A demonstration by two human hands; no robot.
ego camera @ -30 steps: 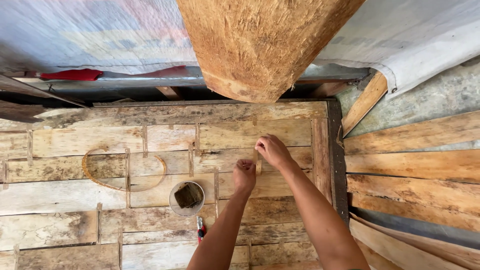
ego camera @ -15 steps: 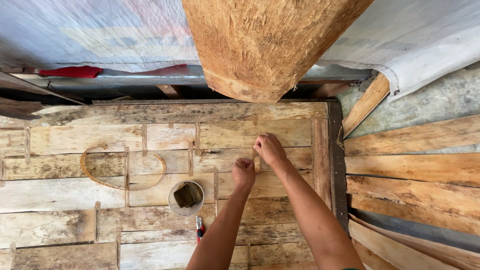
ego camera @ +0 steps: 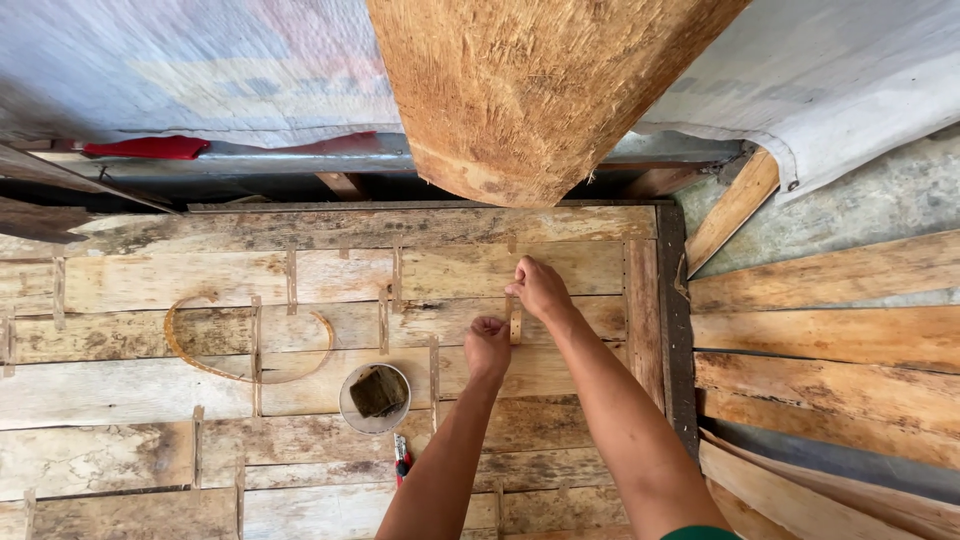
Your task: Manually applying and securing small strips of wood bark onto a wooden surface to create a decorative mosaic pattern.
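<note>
Both my hands reach forward onto a rough wooden panel made of pale planks. My right hand pinches the upper end of a small thin wooden strip that stands upright against the planks. My left hand is closed just left of the strip's lower end, touching the planks there. Whether it holds anything small is hidden by the fingers. Several similar short strips are fixed across the plank joints.
A small round tub with a dark lump inside sits on the panel left of my left arm. Red-handled pliers lie below it. A curved wooden hoop rests further left. A large log overhangs above; loose boards lie right.
My left hand has moved up toward my right hand, and both have shifted slightly up the panel. A thin strip now shows under my right hand.
</note>
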